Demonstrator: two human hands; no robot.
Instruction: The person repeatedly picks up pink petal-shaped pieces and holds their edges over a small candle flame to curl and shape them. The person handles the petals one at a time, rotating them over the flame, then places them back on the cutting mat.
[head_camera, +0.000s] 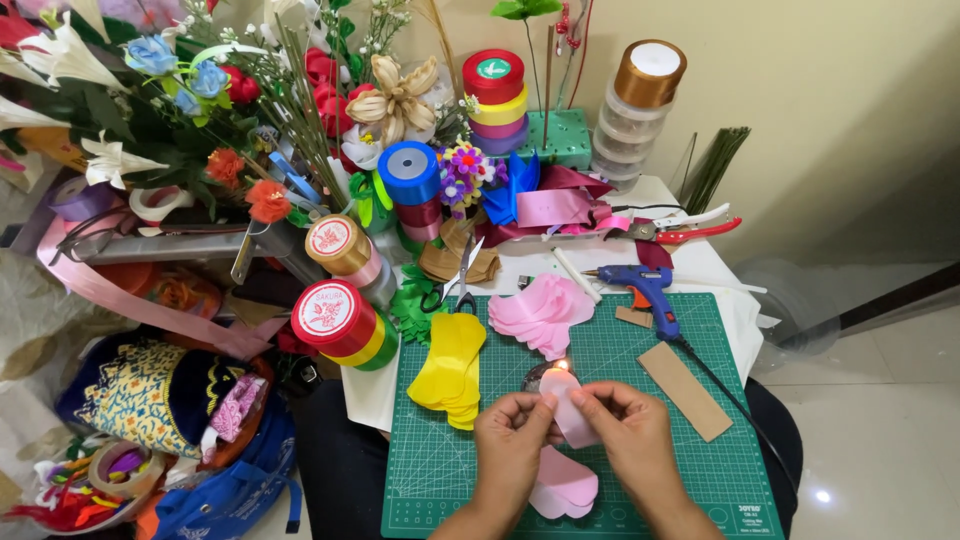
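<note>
1. Pink petal piece (572, 412) is pinched between both hands over the middle of the green cutting mat (720, 470), its top edge held just beside a small lit candle flame (561, 366).
2. Left hand (512, 438) grips the petal's left edge with thumb and fingertips pressed together.
3. Right hand (628, 428) pinches the petal's right side the same way, fingers curled in.
4. 1 stack of cut pink petals (562, 488) lies on the mat near its front edge, just below the hands.
5. Another pile of pink petals (540, 312) sits near the mat's back edge, behind the flame.
6. Yellow petals (450, 372) are stacked at the mat's left edge, well left of the hands.
7. A blue glue gun (645, 285) rests at the mat's back edge, right of the pink pile, with a brown cardboard strip (685, 390) lying on the mat's right half.
8. Scissors (462, 275) lie just past the mat's back-left corner.
9. Ribbon spools (345, 325) in red, yellow and green stand off the mat's left side, more spools are stacked further back, and artificial flowers (180, 90) fill the back-left of the table.
10. Red-handled pliers (690, 228) lie near the table's back-right corner.
</note>
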